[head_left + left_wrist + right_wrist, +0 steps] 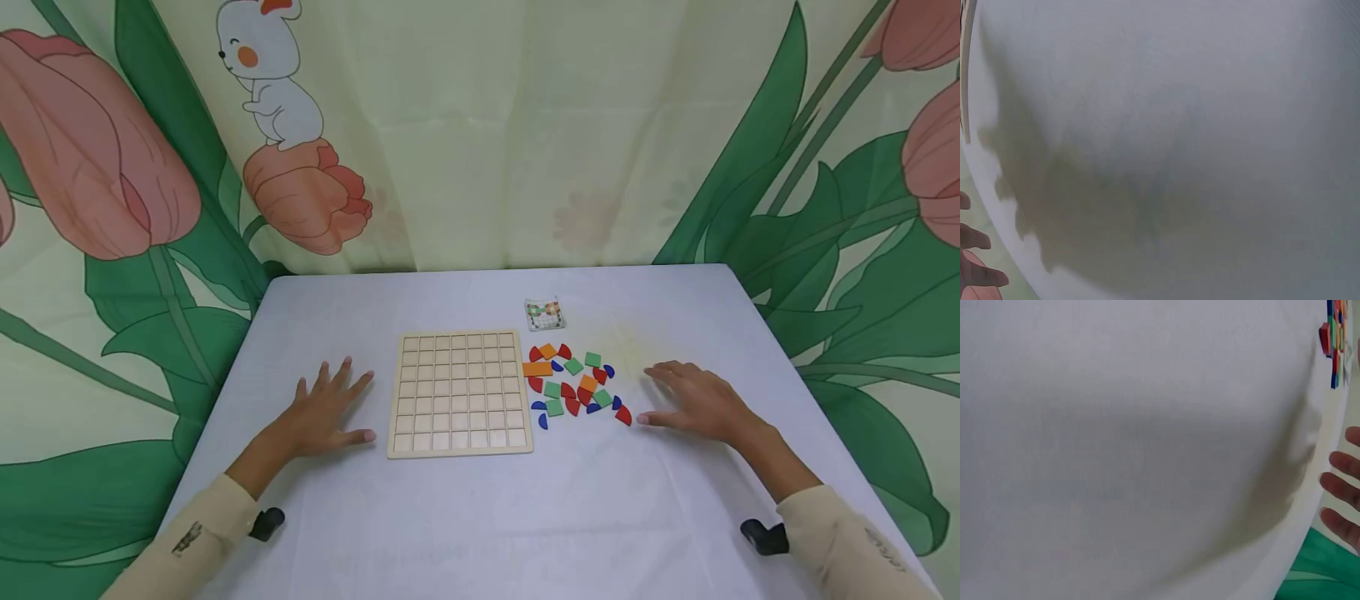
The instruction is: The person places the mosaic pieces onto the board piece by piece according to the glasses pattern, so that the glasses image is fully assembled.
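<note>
Right hand (pixel 701 402) is just right of coloured pieces (pixel 588 384).

Left hand (pixel 972 238), right hand (pixel 1344 490) — mostly outside wrist views

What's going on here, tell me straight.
A person's two hands are spread over a white table, holding nothing. The left hand is just left of a grid board; the right hand is right of some loose colored pieces. The pieces lie scattered between the board and the right hand, and none sits in the board's squares.
</note>
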The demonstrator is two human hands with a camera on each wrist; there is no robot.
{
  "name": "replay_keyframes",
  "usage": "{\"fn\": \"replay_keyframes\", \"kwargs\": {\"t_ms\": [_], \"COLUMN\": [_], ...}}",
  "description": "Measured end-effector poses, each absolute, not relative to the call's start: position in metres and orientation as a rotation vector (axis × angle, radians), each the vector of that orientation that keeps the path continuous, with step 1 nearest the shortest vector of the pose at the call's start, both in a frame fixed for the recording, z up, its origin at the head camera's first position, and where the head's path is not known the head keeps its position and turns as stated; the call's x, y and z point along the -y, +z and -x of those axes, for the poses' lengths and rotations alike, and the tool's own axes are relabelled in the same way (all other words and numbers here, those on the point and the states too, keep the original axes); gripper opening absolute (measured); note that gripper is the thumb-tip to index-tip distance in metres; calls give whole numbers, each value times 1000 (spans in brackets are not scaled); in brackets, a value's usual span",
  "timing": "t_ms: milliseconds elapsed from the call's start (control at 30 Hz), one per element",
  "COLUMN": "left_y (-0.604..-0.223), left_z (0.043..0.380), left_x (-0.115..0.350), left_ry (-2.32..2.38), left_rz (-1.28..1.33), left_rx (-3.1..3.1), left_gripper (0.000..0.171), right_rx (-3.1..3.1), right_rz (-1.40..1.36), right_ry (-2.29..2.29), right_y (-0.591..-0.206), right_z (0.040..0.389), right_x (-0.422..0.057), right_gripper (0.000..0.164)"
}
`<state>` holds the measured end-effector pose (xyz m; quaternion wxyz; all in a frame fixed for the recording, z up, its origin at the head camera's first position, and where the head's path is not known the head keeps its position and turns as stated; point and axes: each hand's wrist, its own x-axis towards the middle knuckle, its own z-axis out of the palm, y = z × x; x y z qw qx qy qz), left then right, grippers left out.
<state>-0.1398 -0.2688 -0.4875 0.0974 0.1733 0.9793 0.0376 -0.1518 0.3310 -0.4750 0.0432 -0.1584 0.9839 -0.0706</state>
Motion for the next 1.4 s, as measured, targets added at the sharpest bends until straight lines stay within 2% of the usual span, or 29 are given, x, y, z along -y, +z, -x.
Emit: {"fn": "replay_keyframes", "kwargs": {"t_ms": [533, 1400], "left_y": [-486, -495], "left_z": [130, 125], "left_x": [247, 238], "left_ry": [93, 39], "left_rz": [-649, -600], "left_rx": [-2854, -2783], "left_gripper": [106, 116], "right_rx": [-2989, -3026], "right_rz": [605, 657], "right_ry": [-355, -420], "right_y": [-482, -491], "right_z": [139, 140], "right_x": [-299, -293], "right_gripper": [58, 40]}}
